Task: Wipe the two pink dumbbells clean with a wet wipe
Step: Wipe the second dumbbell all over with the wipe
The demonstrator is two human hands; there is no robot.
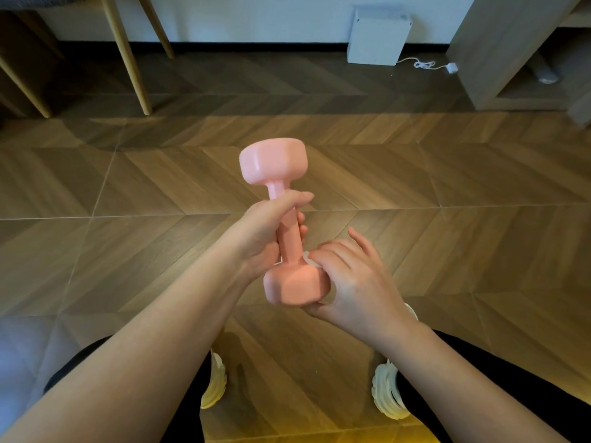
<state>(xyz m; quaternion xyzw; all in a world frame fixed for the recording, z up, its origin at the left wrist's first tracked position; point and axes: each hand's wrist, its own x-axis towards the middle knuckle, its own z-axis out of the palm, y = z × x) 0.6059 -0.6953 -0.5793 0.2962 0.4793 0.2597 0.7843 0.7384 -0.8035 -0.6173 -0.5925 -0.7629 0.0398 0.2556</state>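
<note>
One pink dumbbell (289,225) is up in the air between both hands, held roughly upright with a slight tilt – one head well above the hands, the other head down low, closest to the camera. The left hand (265,235) is wrapped around the handle in a closed grip, thumb lying across the top of the bar and fingertips poking out on the far side. The right hand (348,276) is cupped against the lower head from the right, fingers curled over its upper edge and thumb tucked under the bottom. There's a tiny sliver of white showing right at the right hand's fingertips where they meet the dumbbell's neck – looks like the wet wipe (307,258), but most of it is hidden under the fingers, so I can't say how it's folded.

Only this one dumbbell is in view.

Below the hands you can see the wood-pattern floor (447,187), the person's dark trousers and a pair of pale sneakers (388,391). Well beyond the hands, against the wall, sits a white box (377,36) with a white cable trailing off to its right, wooden chair legs (128,55) off to the far left, and a wooden shelf unit (499,52) off to the far right.
</note>
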